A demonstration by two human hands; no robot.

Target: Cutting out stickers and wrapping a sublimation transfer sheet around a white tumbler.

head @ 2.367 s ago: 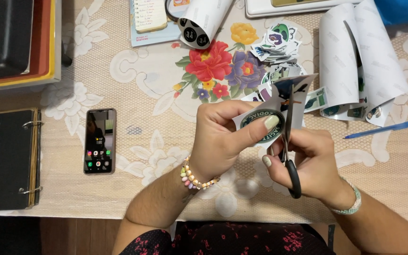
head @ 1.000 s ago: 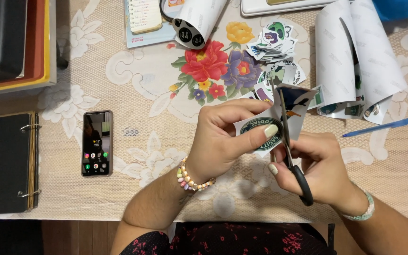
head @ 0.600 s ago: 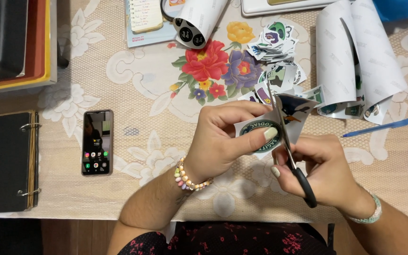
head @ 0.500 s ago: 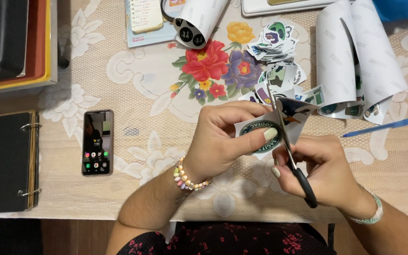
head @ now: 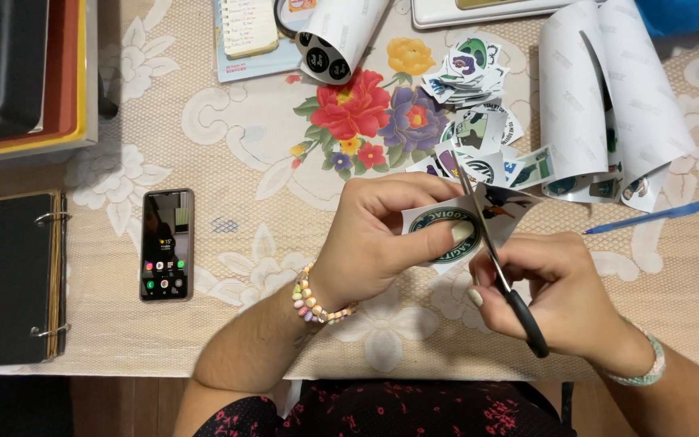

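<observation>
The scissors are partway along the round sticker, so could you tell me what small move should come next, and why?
Probably turn the sticker sheet slightly with the left hand, because the scissors in the right hand run straight beside the curved green edge.

Beige lace tablecloth [head: 228,146] with white flower shapes, spread over a table [head: 163,400] of brown wood showing along the near edge. Printed bouquet of red, purple and yellow flowers [head: 370,113] near the cloth's middle. Stacked trays [head: 22,73], black, red and yellow, at the far left corner; black ring binder [head: 10,279] below them, a dark phone [head: 167,244] just beside it. Blue pen [head: 657,214] to the right. Even, warm indoor light, soft shadows. Walls, floor and windows out of view.
</observation>
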